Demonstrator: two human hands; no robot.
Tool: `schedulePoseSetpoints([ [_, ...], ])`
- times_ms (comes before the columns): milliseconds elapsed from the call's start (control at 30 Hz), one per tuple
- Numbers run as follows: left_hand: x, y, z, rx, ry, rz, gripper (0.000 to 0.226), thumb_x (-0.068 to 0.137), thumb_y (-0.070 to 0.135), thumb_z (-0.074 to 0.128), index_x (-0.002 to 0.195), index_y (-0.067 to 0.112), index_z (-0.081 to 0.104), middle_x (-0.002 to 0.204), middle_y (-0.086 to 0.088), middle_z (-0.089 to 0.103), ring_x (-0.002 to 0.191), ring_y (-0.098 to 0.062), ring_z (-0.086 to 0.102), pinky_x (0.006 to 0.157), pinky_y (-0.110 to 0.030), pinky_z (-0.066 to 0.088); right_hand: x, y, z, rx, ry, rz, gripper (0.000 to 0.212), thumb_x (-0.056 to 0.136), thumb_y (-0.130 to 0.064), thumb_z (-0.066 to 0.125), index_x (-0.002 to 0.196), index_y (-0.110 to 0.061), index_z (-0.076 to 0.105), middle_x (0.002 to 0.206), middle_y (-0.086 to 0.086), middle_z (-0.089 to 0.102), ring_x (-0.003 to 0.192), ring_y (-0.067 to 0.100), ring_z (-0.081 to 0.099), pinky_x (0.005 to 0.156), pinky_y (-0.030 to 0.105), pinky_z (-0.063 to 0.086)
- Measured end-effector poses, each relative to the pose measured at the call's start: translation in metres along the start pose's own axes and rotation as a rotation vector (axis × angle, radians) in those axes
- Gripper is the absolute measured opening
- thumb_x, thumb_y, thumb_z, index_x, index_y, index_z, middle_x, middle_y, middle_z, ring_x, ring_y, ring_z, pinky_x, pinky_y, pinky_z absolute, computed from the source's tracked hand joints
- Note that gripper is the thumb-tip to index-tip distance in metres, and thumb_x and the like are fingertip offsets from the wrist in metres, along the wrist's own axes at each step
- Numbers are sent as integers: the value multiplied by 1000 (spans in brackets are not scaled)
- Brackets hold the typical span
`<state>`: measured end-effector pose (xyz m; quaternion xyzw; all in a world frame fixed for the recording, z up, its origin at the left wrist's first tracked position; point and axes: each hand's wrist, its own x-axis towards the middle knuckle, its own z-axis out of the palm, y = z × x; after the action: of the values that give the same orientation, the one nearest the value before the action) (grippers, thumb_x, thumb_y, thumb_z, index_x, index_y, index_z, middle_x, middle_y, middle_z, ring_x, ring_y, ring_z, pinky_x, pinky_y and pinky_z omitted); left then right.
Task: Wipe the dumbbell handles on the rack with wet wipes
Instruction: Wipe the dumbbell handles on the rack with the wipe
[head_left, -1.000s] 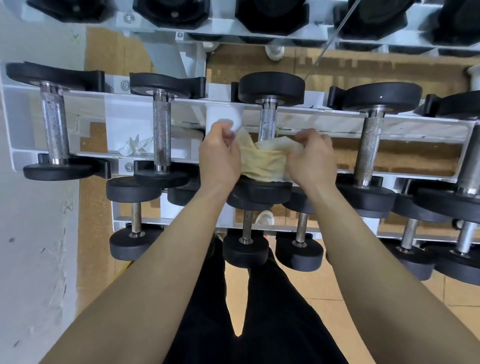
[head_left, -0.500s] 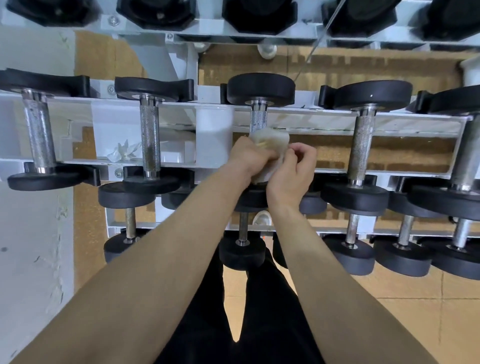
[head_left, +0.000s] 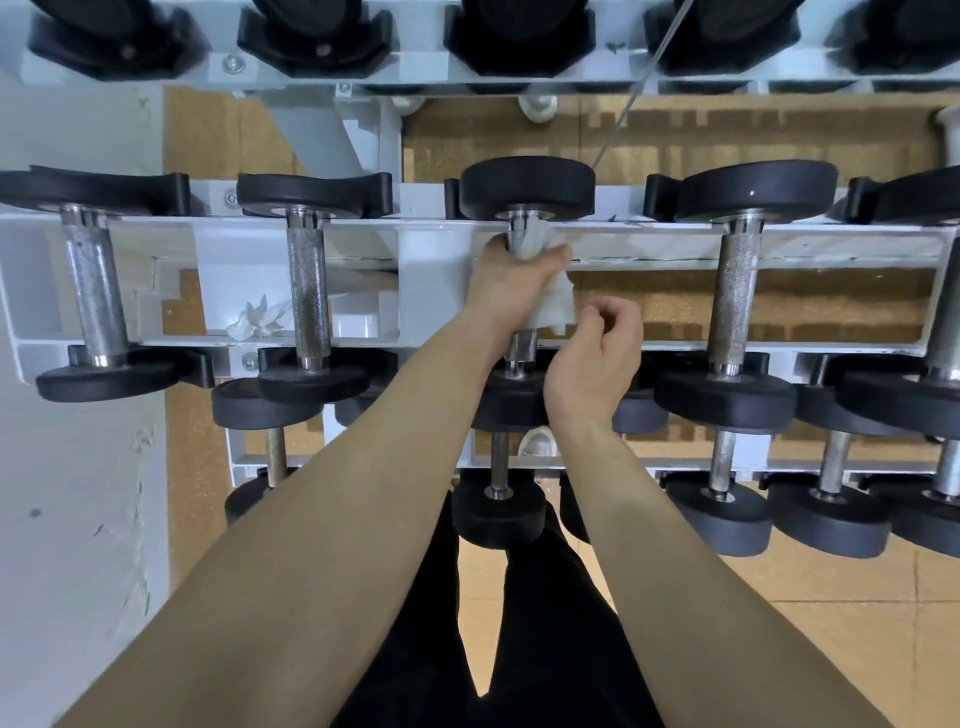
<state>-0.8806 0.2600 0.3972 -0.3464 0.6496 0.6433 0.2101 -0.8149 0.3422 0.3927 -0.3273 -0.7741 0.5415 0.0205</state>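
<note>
Head: one wipe (head_left: 557, 306), left hand (head_left: 511, 280) grips it round handle (head_left: 522, 347).

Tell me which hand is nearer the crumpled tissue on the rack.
Left. The left hand grips the wipe-wrapped handle right of the crumpled tissue; the right hand hovers farther right.

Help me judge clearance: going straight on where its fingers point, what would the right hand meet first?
The right hand would probably meet the loose end of the wet wipe, hanging beside the handle the left hand grips; depth unclear.
</note>
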Motion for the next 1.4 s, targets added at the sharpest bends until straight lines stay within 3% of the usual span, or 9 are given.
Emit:
schedulePoseSetpoints([
  [133,-19,-22,-12,288,-95,-8,54,88,33,76,130,8,52,116,-3,66,106,-19,64,84,-27,50,1,0,0,-3,-3,-5,11,98,-10,48,99,-15,58,106,4,60,91,3,52,78,7,38],
  [267,-25,-21,-15,449,-122,-83,63,88,30,78,135,6,44,121,-7,60,97,-17,56,79,-25,43,0,-3,-1,-12,-36,1,12,99,-12,47,99,-19,57,105,0,59,92,1,53,77,8,39],
  [400,-25,-3,-3,197,-17,-197,41,82,23,83,109,11,55,94,-4,65,72,-9,57,52,-18,46,1,-4,-1,-27,-48,4,13,98,-12,47,96,-22,55,101,-4,56,90,-2,51,76,9,37],
  [533,-3,29,6,-69,75,-189,31,81,19,82,100,11,59,93,-7,67,81,-21,63,85,-36,57,0,-3,-1,-25,-59,4,11,99,-12,47,97,-19,56,101,-4,56,89,-1,51,75,5,36],
  [633,4,33,8,-111,103,-145,27,78,20,84,90,14,61,84,-3,66,84,-24,66,89,-40,56,1,-2,-1,-35,-63,4,11,99,-13,47,98,-18,56,105,1,58,88,3,52,74,5,36],
  [833,-20,-13,-5,326,-40,15,32,89,29,74,108,4,68,90,-4,71,80,-17,67,62,-19,47,2,-4,-2,-82,-115,13,12,101,-14,45,98,-17,56,108,3,58,85,2,49,74,5,35],
  [1033,-52,-25,-17,1032,-62,35,53,98,49,52,131,10,37,107,0,62,111,-28,59,99,-44,32,1,-8,-4,-113,-141,16,15,102,-15,43,99,-14,58,107,2,57,89,9,44,74,6,33],
  [1167,-67,-25,-26,1250,-43,86,35,104,35,43,128,10,45,124,-14,64,119,-36,55,98,-46,37,1,-12,-4,-137,-167,40,16,103,-17,41,98,-16,56,106,-1,54,89,11,45,71,17,29],
  [1400,-97,-15,-39,1221,-117,239,17,97,7,43,106,6,58,105,-23,64,92,-39,58,70,-34,38,2,-14,-5,-173,-185,41,19,104,-19,39,103,-15,57,109,-1,53,91,12,45,76,23,29],
])
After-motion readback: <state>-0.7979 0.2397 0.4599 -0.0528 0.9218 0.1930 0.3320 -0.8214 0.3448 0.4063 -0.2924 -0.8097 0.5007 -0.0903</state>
